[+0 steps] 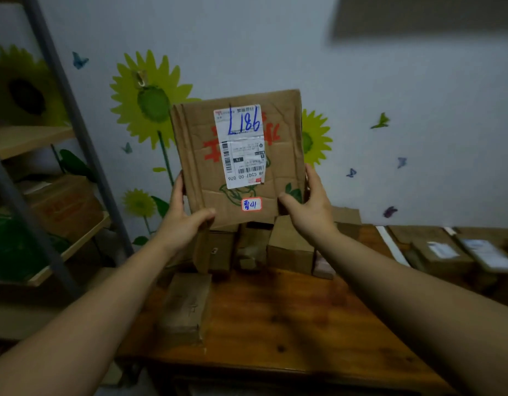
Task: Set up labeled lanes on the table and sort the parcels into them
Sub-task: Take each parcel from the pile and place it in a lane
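Observation:
I hold a flat brown cardboard parcel [284, 132] upright in the air, above the back of the wooden table [289, 324]. Its white shipping label [241, 144] faces me upside down, with blue handwriting across it. A small red-edged sticker [251, 204] sits near its lower edge. My left hand [184, 218] grips the lower left corner, thumb on the front. My right hand [309, 201] grips the lower right edge, thumb on the front. Several brown parcels [287, 244] stand in a row on the table under the held one.
A small brown box [187, 304] lies at the table's left edge. More parcels with white labels [446, 252] lie at the back right. A metal shelf unit [61, 172] with a cardboard box stands on the left. The wall behind carries sunflower stickers.

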`<state>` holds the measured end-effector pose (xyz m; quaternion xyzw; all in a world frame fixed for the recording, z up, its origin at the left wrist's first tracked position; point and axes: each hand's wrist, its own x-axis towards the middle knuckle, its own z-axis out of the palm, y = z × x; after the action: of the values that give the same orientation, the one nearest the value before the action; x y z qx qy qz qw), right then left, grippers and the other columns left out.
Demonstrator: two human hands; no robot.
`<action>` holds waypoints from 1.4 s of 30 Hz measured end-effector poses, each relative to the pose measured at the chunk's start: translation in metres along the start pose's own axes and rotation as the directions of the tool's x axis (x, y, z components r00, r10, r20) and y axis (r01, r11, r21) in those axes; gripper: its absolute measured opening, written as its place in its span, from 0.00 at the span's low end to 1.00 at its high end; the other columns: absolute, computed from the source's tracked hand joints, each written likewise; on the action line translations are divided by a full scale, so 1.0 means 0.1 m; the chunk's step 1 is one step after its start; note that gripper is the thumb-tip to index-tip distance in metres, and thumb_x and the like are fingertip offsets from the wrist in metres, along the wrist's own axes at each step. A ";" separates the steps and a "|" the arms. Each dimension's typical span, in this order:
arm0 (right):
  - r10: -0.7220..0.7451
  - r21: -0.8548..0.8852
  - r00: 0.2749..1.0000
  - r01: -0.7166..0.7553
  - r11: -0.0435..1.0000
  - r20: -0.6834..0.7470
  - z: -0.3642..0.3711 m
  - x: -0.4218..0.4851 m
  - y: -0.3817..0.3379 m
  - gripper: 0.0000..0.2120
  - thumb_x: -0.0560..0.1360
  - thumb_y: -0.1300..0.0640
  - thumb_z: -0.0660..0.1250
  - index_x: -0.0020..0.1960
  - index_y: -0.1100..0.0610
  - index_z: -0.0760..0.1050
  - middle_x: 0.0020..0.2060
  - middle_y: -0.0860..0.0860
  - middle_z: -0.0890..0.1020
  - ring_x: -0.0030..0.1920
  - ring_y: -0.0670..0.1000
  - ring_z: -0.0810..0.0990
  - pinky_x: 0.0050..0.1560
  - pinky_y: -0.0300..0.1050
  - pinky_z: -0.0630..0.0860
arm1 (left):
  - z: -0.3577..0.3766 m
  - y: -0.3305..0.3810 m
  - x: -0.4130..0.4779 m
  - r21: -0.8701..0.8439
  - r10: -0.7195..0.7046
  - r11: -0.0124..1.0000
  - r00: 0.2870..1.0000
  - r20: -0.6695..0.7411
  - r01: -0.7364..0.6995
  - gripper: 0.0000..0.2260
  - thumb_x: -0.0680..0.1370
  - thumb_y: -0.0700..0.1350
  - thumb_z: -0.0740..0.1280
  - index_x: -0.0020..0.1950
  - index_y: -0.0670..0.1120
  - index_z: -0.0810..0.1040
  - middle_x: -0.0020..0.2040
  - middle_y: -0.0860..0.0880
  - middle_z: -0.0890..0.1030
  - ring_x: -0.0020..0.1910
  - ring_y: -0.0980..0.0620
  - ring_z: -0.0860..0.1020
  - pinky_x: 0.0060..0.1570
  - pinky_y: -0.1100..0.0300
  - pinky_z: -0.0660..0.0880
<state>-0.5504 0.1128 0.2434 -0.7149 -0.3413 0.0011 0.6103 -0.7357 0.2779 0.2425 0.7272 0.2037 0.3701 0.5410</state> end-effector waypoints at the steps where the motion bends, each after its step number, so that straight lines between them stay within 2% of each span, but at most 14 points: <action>1: 0.021 0.004 1.000 -0.021 1.000 -0.023 -0.16 -0.04 0.02 0.34 0.71 0.46 0.70 0.73 0.43 0.59 0.65 0.49 0.73 0.62 0.50 0.74 0.62 0.56 0.74 | 0.12 0.04 -0.01 -0.023 0.007 1.000 1.000 0.007 -0.007 0.40 0.73 0.36 0.69 0.76 0.59 0.50 0.70 0.53 0.68 0.65 0.53 0.71 0.62 0.51 0.70; 3: 0.057 -0.020 0.995 -0.059 0.998 -0.083 -0.52 -0.13 0.08 0.31 0.71 0.43 0.67 0.72 0.44 0.62 0.60 0.50 0.75 0.55 0.49 0.76 0.58 0.56 0.76 | 0.44 0.12 -0.02 -0.095 0.000 0.996 0.999 0.033 0.003 0.36 0.74 0.35 0.67 0.75 0.58 0.54 0.70 0.50 0.69 0.64 0.51 0.73 0.63 0.49 0.70; 7: 0.073 -0.122 0.981 -0.096 0.988 -0.181 -1.42 -0.32 0.29 0.31 0.70 0.38 0.63 0.70 0.46 0.65 0.60 0.50 0.74 0.53 0.49 0.76 0.55 0.57 0.77 | 1.33 0.27 -0.15 -0.189 -0.082 0.975 0.983 0.166 0.113 0.32 0.76 0.36 0.65 0.73 0.60 0.58 0.57 0.55 0.77 0.48 0.59 0.81 0.44 0.57 0.79; 11: 0.091 -0.200 0.953 -0.154 0.968 -0.289 -2.57 -0.55 0.58 0.27 0.72 0.41 0.64 0.68 0.47 0.67 0.60 0.51 0.75 0.55 0.51 0.76 0.57 0.55 0.76 | 2.48 0.46 -0.39 -0.168 -0.085 0.976 0.951 0.298 0.139 0.30 0.77 0.36 0.63 0.75 0.54 0.57 0.63 0.49 0.76 0.57 0.50 0.77 0.56 0.51 0.74; 13: 0.089 -0.233 0.931 -0.180 0.956 -0.354 -3.20 -0.70 0.75 0.25 0.73 0.44 0.66 0.68 0.49 0.68 0.60 0.52 0.76 0.54 0.51 0.76 0.54 0.49 0.75 | 3.11 0.58 -0.52 -0.178 -0.062 0.975 0.929 0.364 0.135 0.28 0.77 0.35 0.63 0.73 0.55 0.59 0.59 0.52 0.77 0.52 0.55 0.79 0.51 0.57 0.77; 15: 0.105 -0.251 0.910 -0.219 0.943 -0.400 -3.83 -0.88 0.92 0.22 0.75 0.46 0.66 0.67 0.49 0.69 0.60 0.51 0.76 0.54 0.50 0.75 0.50 0.44 0.73 | 3.75 0.70 -0.66 -0.197 -0.048 0.969 0.893 0.446 0.151 0.28 0.77 0.36 0.64 0.70 0.59 0.61 0.55 0.57 0.78 0.48 0.59 0.80 0.44 0.60 0.79; 19: 0.172 -0.219 0.840 -0.323 0.921 -0.514 -4.95 -1.26 1.16 0.24 0.75 0.46 0.65 0.69 0.50 0.67 0.63 0.50 0.75 0.59 0.51 0.75 0.58 0.54 0.75 | 4.94 0.94 -0.96 -0.171 -0.053 0.967 0.802 0.594 0.191 0.28 0.77 0.41 0.66 0.71 0.60 0.60 0.60 0.51 0.73 0.54 0.49 0.78 0.42 0.52 0.80; 22: 0.177 -0.219 0.776 -0.376 0.901 -0.605 -5.60 -1.52 1.32 0.23 0.75 0.45 0.64 0.69 0.47 0.67 0.62 0.49 0.75 0.59 0.49 0.74 0.54 0.48 0.74 | 5.69 1.09 -1.18 -0.139 -0.056 0.970 0.736 0.674 0.201 0.30 0.76 0.44 0.67 0.72 0.60 0.58 0.57 0.55 0.72 0.53 0.52 0.77 0.42 0.54 0.80; 24: 0.201 -0.219 0.732 -0.435 0.873 -0.651 -5.96 -1.66 1.44 0.26 0.75 0.44 0.64 0.71 0.47 0.64 0.64 0.50 0.73 0.62 0.50 0.73 0.60 0.53 0.73 | 6.13 1.15 -1.28 -0.093 -0.056 0.980 0.695 0.717 0.175 0.30 0.76 0.46 0.67 0.73 0.60 0.56 0.58 0.55 0.71 0.53 0.51 0.76 0.44 0.53 0.79; 27: 0.267 -0.165 0.669 -0.508 0.845 -0.694 -6.42 -1.81 1.69 0.28 0.75 0.41 0.63 0.73 0.45 0.62 0.66 0.49 0.72 0.63 0.50 0.72 0.63 0.58 0.72 | 6.77 1.18 -1.38 -0.031 -0.068 0.989 0.623 0.780 0.146 0.31 0.77 0.46 0.66 0.74 0.58 0.54 0.60 0.53 0.70 0.50 0.52 0.76 0.37 0.58 0.77; 32: 0.341 -0.097 0.579 -0.594 0.799 -0.741 -7.13 -1.84 2.17 0.30 0.75 0.40 0.63 0.74 0.45 0.61 0.66 0.48 0.72 0.63 0.52 0.73 0.62 0.59 0.73 | 7.82 1.10 -1.52 0.076 -0.139 0.986 0.480 0.866 0.148 0.30 0.77 0.49 0.65 0.74 0.57 0.52 0.56 0.53 0.74 0.49 0.53 0.76 0.41 0.58 0.76; 36: 0.357 -0.094 0.517 -0.657 0.748 -0.778 -7.75 -1.71 2.54 0.26 0.75 0.44 0.64 0.72 0.45 0.63 0.64 0.50 0.72 0.60 0.52 0.74 0.58 0.56 0.75 | 8.69 1.00 -1.51 0.104 -0.145 0.987 0.384 0.912 0.125 0.31 0.77 0.50 0.65 0.75 0.54 0.51 0.67 0.48 0.71 0.57 0.50 0.74 0.59 0.51 0.72; 39: 0.404 -0.074 0.470 -0.718 0.693 -0.785 -8.20 -1.64 2.75 0.27 0.76 0.45 0.64 0.73 0.46 0.61 0.65 0.51 0.73 0.60 0.54 0.74 0.58 0.57 0.76 | 9.28 1.04 -1.53 0.134 -0.152 0.988 0.334 0.930 0.078 0.33 0.78 0.50 0.65 0.76 0.52 0.48 0.66 0.50 0.72 0.54 0.54 0.74 0.50 0.62 0.72; 42: 0.441 -0.045 0.416 -0.767 0.641 -0.795 -8.64 -1.62 2.96 0.29 0.76 0.45 0.65 0.73 0.47 0.60 0.65 0.52 0.73 0.61 0.55 0.74 0.59 0.60 0.74 | 9.83 1.05 -1.63 0.146 -0.164 0.986 0.291 0.943 0.085 0.34 0.78 0.49 0.65 0.76 0.52 0.48 0.68 0.49 0.71 0.62 0.49 0.73 0.57 0.57 0.70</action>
<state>-0.1697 -0.7269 0.1383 -0.8359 0.2265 -0.1252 0.4841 -0.1056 -0.4960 0.1506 0.8045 -0.0870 -0.1812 0.5588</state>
